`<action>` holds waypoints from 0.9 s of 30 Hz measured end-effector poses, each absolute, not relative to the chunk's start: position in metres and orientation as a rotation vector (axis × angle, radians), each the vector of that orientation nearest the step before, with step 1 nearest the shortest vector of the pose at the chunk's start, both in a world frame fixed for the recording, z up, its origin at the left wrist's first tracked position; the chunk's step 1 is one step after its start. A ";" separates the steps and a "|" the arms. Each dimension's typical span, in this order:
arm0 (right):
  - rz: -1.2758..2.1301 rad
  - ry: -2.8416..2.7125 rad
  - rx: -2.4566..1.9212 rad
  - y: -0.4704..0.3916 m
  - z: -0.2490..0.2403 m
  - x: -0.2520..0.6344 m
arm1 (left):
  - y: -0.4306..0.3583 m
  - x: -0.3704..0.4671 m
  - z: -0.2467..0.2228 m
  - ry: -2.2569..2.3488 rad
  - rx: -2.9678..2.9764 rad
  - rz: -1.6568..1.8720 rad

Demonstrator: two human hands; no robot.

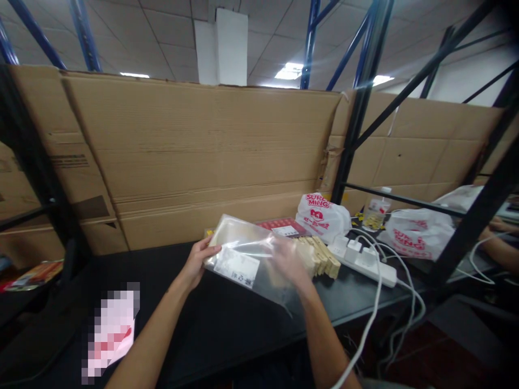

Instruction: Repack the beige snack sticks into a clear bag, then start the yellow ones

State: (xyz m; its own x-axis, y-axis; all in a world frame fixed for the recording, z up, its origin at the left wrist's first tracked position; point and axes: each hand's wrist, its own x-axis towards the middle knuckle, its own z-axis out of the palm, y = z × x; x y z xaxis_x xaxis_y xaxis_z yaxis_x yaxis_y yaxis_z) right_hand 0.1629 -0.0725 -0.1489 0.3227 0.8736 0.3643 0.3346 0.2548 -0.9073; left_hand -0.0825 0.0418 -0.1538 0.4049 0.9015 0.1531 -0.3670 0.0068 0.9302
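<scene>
A clear plastic bag [263, 243] with a white printed label [237, 266] is held tilted above the black table [227, 335]. My left hand [198, 262] is closed on the bag's left end, thumb over the top. At its right end, my right hand [288, 260] is smeared by motion; I cannot tell whether it is inside the bag or against it, nor how its fingers are set. Just beyond that hand lies a row of cream-coloured flat pieces [324, 259]. Behind the bag, a red patterned packet [279, 224] with a white label is partly hidden.
A white power strip [368, 262] with looping cables lies at the right. White carrier bags [324, 219] and a plastic bottle [377, 210] stand behind it. A pixelated pink-white item [111, 329] lies front left. Cardboard [203, 146] walls the back; black posts [359, 113] rise right. Another person's arm [500, 246] shows far right.
</scene>
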 end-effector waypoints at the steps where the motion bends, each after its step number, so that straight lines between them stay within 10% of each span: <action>1: 0.436 -1.220 -1.399 -0.073 -0.156 0.166 | 0.047 -0.086 -0.154 0.605 1.130 1.158; 27: -0.276 -1.421 -2.176 -0.099 -0.233 0.113 | 0.059 -0.095 -0.156 0.620 0.885 1.629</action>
State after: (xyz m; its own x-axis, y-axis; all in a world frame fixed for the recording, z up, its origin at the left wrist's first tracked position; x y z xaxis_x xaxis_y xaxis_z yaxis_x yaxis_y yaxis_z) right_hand 0.1132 -0.0987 -0.2331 0.4282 0.7904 0.4381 0.8970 -0.3126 -0.3126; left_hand -0.0949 0.0595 -0.1556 -0.0932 0.9699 0.2248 -0.5750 -0.2368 0.7831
